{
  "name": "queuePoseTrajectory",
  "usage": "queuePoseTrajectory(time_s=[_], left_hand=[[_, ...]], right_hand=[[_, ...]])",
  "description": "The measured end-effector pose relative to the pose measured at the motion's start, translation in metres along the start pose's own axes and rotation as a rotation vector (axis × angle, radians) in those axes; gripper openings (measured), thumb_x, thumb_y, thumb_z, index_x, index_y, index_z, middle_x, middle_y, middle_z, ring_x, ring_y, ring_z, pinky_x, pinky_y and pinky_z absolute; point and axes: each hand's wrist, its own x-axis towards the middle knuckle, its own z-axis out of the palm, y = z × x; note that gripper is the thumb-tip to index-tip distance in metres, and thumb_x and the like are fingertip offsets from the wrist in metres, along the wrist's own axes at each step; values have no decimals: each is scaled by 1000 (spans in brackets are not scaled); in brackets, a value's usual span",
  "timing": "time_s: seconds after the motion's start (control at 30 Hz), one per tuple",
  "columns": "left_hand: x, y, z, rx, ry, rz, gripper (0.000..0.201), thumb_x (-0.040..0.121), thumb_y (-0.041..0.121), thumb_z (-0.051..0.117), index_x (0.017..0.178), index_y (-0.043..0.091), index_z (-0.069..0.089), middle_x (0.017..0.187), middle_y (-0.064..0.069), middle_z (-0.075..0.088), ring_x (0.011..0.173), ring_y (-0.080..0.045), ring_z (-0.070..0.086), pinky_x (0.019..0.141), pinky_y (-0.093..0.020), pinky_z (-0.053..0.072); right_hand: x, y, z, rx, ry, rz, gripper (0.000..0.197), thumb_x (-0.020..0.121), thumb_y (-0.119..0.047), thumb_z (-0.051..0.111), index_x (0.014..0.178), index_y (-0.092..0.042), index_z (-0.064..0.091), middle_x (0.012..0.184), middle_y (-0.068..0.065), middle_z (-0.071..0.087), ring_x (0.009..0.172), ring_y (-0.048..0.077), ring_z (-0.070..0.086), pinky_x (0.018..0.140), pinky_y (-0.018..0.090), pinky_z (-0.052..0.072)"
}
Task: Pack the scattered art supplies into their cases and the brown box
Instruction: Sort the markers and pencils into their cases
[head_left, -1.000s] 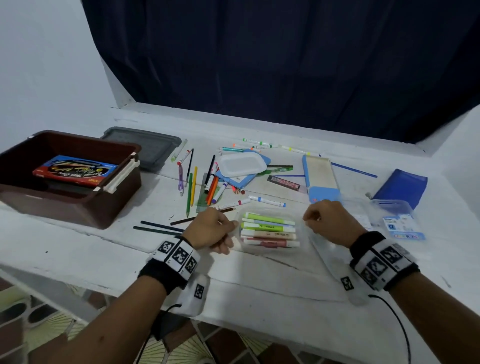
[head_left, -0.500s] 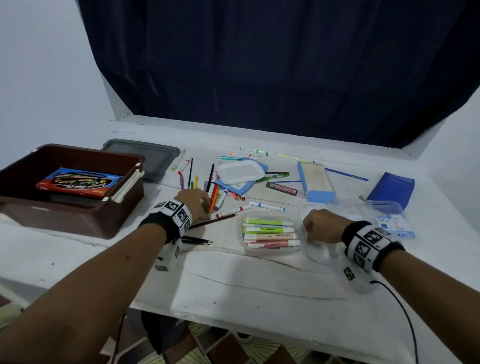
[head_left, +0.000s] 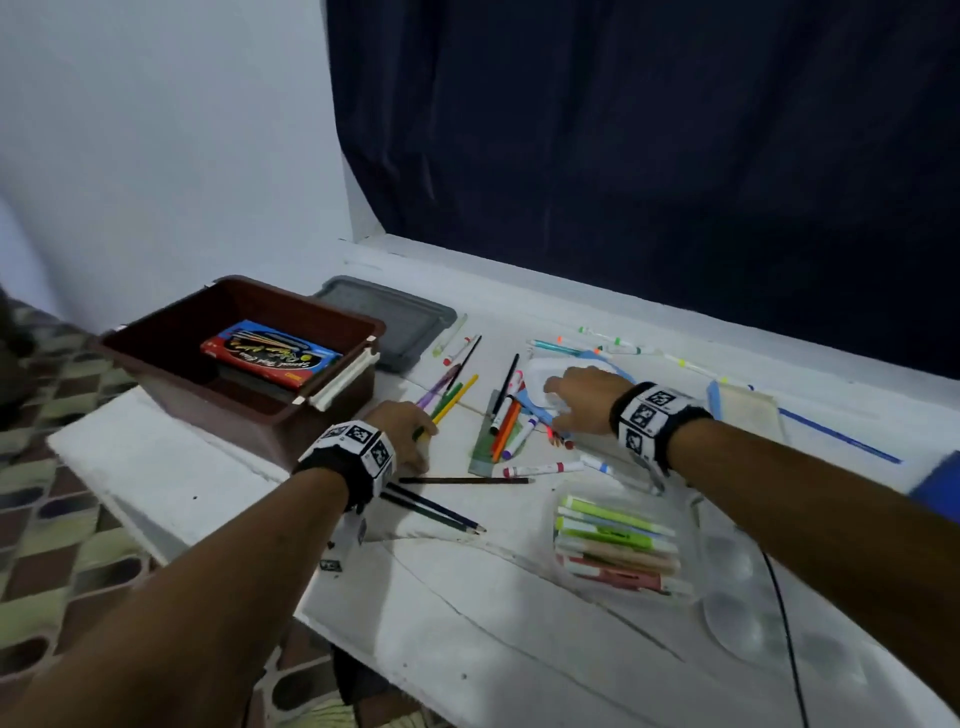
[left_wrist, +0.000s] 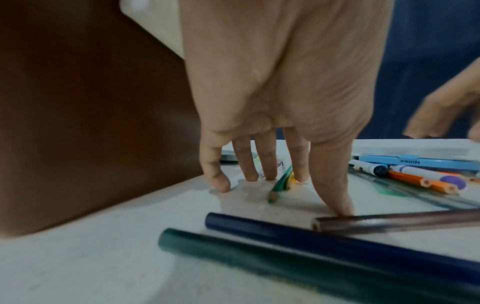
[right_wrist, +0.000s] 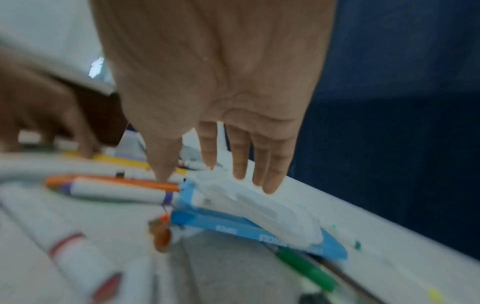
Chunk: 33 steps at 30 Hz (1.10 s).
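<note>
Left hand (head_left: 400, 431) spreads straight fingers (left_wrist: 270, 166) over pencils (head_left: 451, 400) beside the box (head_left: 171, 364), likely to gather them; right hand (head_left: 582, 397), fingers extended, holding nothing, reaches the white tray (right_wrist: 262, 207).

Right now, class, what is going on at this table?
A person is tidying art supplies on a white table. The left hand rests with straight fingers on the coloured pencils beside the brown box, which already holds a red pencil pack. The right hand reaches over a white tray on a blue case. Neither hand grips anything yet.
</note>
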Motion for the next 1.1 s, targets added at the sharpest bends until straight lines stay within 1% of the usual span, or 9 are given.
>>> queuePoseTrajectory(time_s=[0.13,0.2,0.33,0.43,0.53,0.67,0.8,0.93,1.1], left_hand=[[10,2,-5,-14,-43,-44,64,73,34,83,132,28,58,138,-3,52,123,-23,52,100,-26,42],[13,4,-8,4,-53,-70,65,70,34,86,130,28,60,136,-3,53,122,-23,53,100,-28,43],[14,9,-11,26,-60,-105,64,59,34,91,118,29,66,127,-1,57,113,-23,59,95,-29,50],[18,12,-11,36,-34,-116,56,55,31,90,107,30,68,121,-2,61,103,-24,63,86,-29,52],[16,27,-11,58,32,-106,44,69,21,81,111,23,67,118,-5,63,105,-27,62,84,-30,52],[22,59,-9,20,104,-29,38,84,22,66,122,20,62,126,-9,60,116,-30,56,98,-41,50],[26,88,-5,-11,77,186,39,83,35,71,121,26,65,125,0,61,117,-23,56,97,-31,47],[29,103,1,8,23,246,52,80,34,76,129,26,61,131,-6,55,117,-25,56,99,-34,47],[35,110,0,11,2,261,51,79,32,77,127,21,64,125,-5,59,112,-24,58,97,-34,49]], right_hand=[[31,-5,11,-172,-83,-116,81,84,-57,63,148,-28,21,137,15,40,116,39,50,91,45,48],[37,0,11,-154,-72,-162,79,89,-44,63,151,-33,15,133,16,42,111,38,53,89,44,50],[29,14,9,-110,74,-234,61,94,-22,49,148,-38,28,119,9,50,102,34,59,74,33,44],[10,33,-1,37,214,-151,54,95,-17,45,147,-32,37,138,9,48,117,33,55,90,36,46],[-14,57,-9,237,401,-37,60,91,-8,50,147,-27,40,148,9,44,132,30,45,104,38,39],[-43,86,5,481,637,64,55,92,-5,52,144,-20,45,141,11,53,124,31,52,102,36,41],[-64,106,19,747,757,175,57,91,-1,53,143,-24,44,129,4,58,113,25,58,97,37,49],[-77,106,27,955,782,211,60,90,-7,65,139,-32,43,126,0,59,109,19,61,90,39,56],[-95,94,39,701,562,169,52,92,-18,65,139,-31,48,113,5,68,88,18,59,75,25,47]])
